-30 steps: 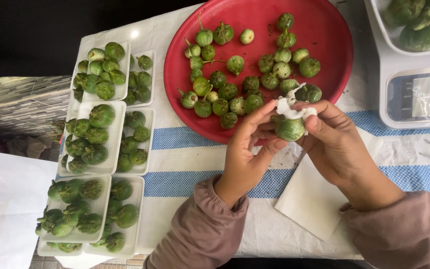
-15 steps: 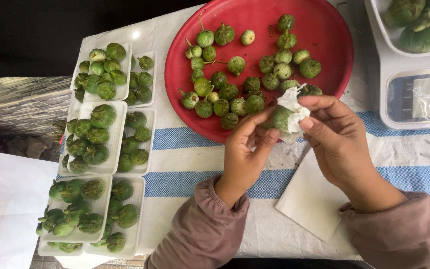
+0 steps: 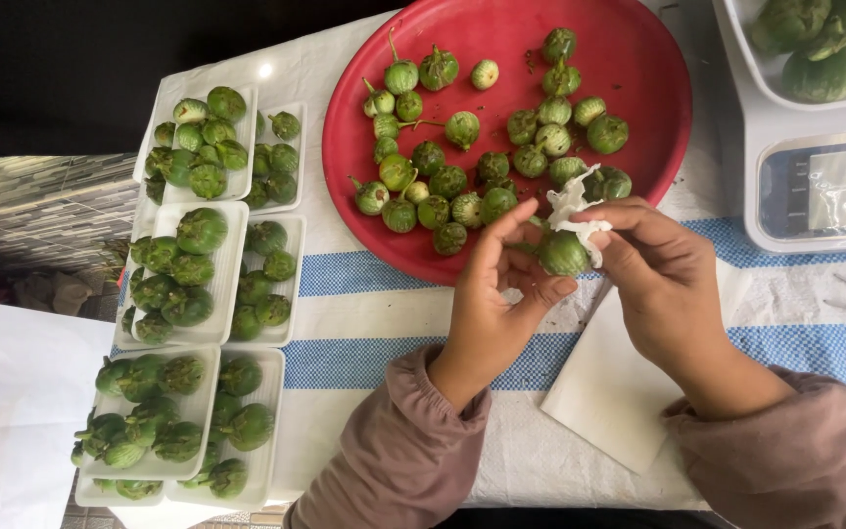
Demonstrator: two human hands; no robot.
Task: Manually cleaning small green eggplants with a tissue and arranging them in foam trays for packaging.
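At the bottom of the frame two mauve sleeves lead up to the hands, which meet just right of centre. The left hand (image 3: 494,304) is closed on a small round green eggplant (image 3: 562,255), thumb beneath and fingers curled over its left side. The right hand (image 3: 660,279) pinches a crumpled white tissue (image 3: 573,204) against the top and right side of the same fruit. The eggplant sits between both hands, above the lower rim of the red tray (image 3: 638,88).

Below the right hand a flat white napkin (image 3: 611,392) lies on the blue-striped cloth (image 3: 364,323) that covers the counter. In the left half of the frame, white foam trays (image 3: 210,323) stand in overlapping rows, each filled with green eggplants. Farther up, the red tray holds many loose eggplants (image 3: 443,181), some with stems. At the upper right a white scale (image 3: 815,186) carries a bin of larger green vegetables.

The hold looks like a fingertip one on a smooth, round fruit, so it could slip and roll among the loose ones or off the counter edge. The thin tissue, already bunched, could tear and leave shreds on the skin.
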